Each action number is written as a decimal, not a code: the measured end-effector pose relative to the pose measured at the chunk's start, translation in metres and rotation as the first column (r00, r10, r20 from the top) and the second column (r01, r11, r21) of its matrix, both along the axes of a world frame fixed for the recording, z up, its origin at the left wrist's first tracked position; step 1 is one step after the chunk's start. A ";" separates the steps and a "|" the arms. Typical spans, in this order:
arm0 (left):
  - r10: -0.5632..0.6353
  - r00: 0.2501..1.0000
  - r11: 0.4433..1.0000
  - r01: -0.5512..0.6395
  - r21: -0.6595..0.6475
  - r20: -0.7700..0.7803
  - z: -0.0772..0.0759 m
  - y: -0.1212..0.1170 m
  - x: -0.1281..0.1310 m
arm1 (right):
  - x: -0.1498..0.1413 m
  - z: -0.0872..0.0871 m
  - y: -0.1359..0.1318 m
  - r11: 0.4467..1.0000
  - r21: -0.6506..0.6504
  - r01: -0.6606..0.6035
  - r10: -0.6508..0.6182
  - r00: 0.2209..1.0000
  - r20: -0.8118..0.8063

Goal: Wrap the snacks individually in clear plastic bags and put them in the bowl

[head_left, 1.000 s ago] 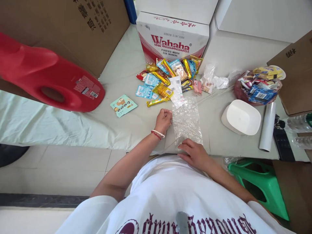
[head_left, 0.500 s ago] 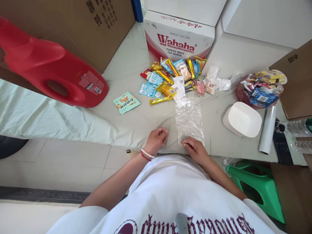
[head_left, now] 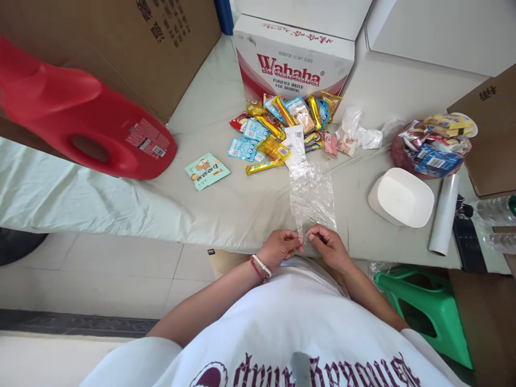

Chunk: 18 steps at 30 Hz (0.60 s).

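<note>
A clear plastic bag (head_left: pixel 312 199) lies flat on the cloth-covered table, its near end at my fingers. My left hand (head_left: pixel 281 248), with bracelets at the wrist, is closed in a pinch at the bag's near left corner. Opposite it, my right hand (head_left: pixel 327 247) pinches the near right part of the same edge. Beyond the bag, a white packet (head_left: pixel 296 150) overlaps its far end. Behind that is a heap of wrapped snacks (head_left: pixel 278 129) in yellow, blue and red. Off to the left, a light green packet (head_left: pixel 207 171) lies by itself.
At the left stands a large red jug (head_left: pixel 116 129). A Wahaha carton (head_left: pixel 298 59) backs the snacks. To the right are a white plastic tub (head_left: pixel 399 199), a filled snack basket (head_left: pixel 397 156), a white roll (head_left: pixel 443 215) and clear bottles (head_left: pixel 494 210). A green stool (head_left: pixel 427 306) is below the table edge.
My left hand has moved right, from the bare cloth to the bag's near edge, and now pinches there. My right hand has stayed at the bag, shifting only slightly.
</note>
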<state>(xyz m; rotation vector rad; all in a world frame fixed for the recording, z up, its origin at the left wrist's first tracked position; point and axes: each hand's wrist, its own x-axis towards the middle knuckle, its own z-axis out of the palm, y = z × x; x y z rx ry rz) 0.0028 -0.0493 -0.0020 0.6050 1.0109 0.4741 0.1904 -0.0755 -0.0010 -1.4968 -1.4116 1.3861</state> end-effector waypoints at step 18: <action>0.195 0.981 0.947 -0.182 0.265 -0.023 -0.003 0.005 0.004 | 0.084 0.035 -0.020 0.904 0.282 0.322 -0.427 0.718 0.549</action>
